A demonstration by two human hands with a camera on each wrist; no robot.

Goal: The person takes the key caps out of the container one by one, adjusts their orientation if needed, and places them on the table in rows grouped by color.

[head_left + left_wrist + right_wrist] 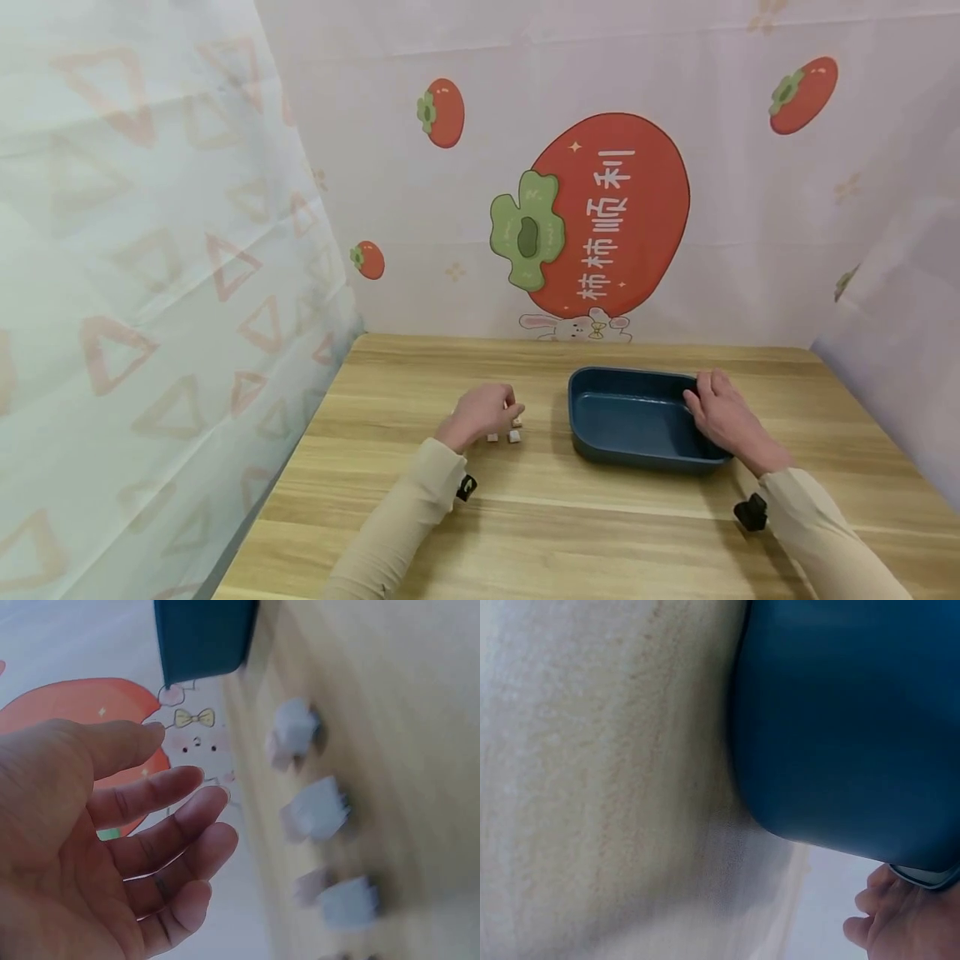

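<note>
Several small white cube-like pieces (513,436) lie on the wooden table left of the middle; the left wrist view shows the pieces (319,808) in a row, blurred. My left hand (483,410) is over them and hides some in the head view. Its fingers (169,844) are relaxed, spread and slightly bent, with nothing between them. On the right stands a dark blue rectangular box (637,456) with an open top. My right hand (723,417) grips its right end at the rim, thumb on the inner side. From the right wrist, the box wall (840,735) fills much of the view.
The wooden table (570,542) reaches back to a white cloth (442,300) printed with persimmons. Another cloth (180,333) with triangles hangs along the left edge, and a pale one (915,358) on the right.
</note>
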